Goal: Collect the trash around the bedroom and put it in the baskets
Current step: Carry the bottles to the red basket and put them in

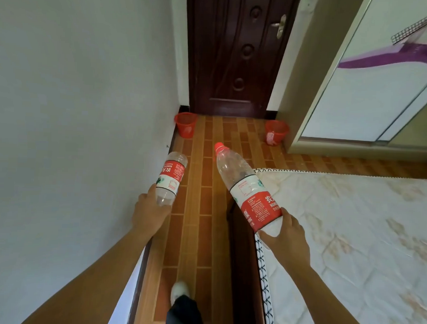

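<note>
Each hand carries an empty water bottle down the narrow strip of floor between the wall and the bed, and the two red baskets wait ahead at the foot of the dark wooden door (238,53).

The left hand (149,211) has its grip wrapped round one end of the smaller water bottle (171,177); which end I cannot tell, since the fingers hide it. Its long axis runs toward one o'clock, and the left basket (185,125) stands further on at about the same heading, in the corner against the white wall (76,96).

The right hand (286,237) is clamped on the base of the larger water bottle (246,187), whose red cap points to eleven o'clock. The right basket (276,132) lies at twelve o'clock from that hand, beside the wardrobe (369,94). So each hand is nearer the basket on its own side, and both are still well apart from them; I'd say the carry is only partway done.

The bottles are clear, thin, ribbed plastic with red-and-white wrap labels, light and likely to crackle under a squeeze. The baskets are small round tubs of red openwork plastic, mouths open upward. The floor (200,234) is glossy brick-pattern tile, and the mattress (350,239) at three o'clock has a quilted, pale floral cover.
</note>
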{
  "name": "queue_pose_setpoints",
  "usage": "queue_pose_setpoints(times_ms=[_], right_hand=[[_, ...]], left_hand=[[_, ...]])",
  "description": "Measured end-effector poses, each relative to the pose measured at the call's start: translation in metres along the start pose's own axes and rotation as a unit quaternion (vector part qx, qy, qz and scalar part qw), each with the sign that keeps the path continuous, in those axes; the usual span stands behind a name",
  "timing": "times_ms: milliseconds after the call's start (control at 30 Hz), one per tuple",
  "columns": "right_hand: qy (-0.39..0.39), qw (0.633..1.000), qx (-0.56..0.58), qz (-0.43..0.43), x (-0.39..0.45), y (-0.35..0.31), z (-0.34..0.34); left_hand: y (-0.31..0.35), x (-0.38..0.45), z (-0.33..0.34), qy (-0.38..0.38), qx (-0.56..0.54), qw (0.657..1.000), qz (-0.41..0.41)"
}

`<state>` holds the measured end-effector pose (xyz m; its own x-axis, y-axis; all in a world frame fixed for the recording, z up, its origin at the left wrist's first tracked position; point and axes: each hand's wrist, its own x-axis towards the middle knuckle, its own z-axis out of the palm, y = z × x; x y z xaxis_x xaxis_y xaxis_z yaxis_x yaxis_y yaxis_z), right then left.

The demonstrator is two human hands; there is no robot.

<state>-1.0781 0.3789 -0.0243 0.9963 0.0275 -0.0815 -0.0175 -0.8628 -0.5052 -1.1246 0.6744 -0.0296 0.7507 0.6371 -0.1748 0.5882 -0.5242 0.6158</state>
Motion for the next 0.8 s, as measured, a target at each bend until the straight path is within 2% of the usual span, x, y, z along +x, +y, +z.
queue_pose_setpoints(times_ms=[400,800], right_hand=[[-0.007,0.998,0.024,0.053,0.181,-0.098,0.043],[-0.039,0.998,0.002,0.046,0.385,-0.138,0.076]], left_hand=[[0.06,0.219,-0.009,-0.015,0.003,1.0,0.008],[0.12,0.4,0.035,-0.029,0.01,0.999,-0.017]])
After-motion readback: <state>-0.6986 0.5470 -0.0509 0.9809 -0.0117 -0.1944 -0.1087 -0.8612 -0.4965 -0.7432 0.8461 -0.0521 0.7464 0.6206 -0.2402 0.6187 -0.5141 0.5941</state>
